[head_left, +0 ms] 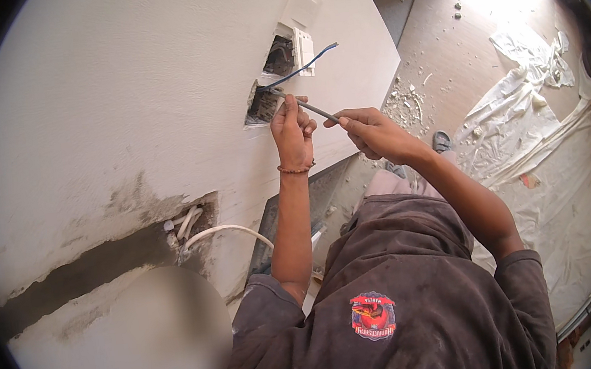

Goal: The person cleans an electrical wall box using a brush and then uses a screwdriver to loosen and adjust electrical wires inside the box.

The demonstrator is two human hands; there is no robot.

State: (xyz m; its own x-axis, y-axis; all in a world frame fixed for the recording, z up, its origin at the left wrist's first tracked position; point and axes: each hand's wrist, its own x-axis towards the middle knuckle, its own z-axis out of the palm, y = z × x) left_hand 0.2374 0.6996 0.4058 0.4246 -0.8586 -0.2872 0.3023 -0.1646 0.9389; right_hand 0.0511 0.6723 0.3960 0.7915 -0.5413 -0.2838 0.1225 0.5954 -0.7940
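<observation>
A thin grey cable (317, 112) runs slantwise from the lower square wall opening (258, 107) across to my hands. My left hand (293, 131), with a beaded bracelet at its wrist, is closed around it right beside the opening. The cable's outer end sits in a pinch between the thumb and fingers of my right hand (377, 135). Dark blue wires (308, 63) stick out of the same opening and reach up to the right. Just above, a white switch or socket unit (304, 52) hangs out of a second wall opening (279, 56).
A rough channel (81, 270) cut in the white wall ends at a hole with white pipes (188, 224); one white hose (235, 228) curves out near my left forearm. Rubble (406, 104) and crumpled plastic sheeting (513, 129) lie on the floor. A blurred patch covers the lower left.
</observation>
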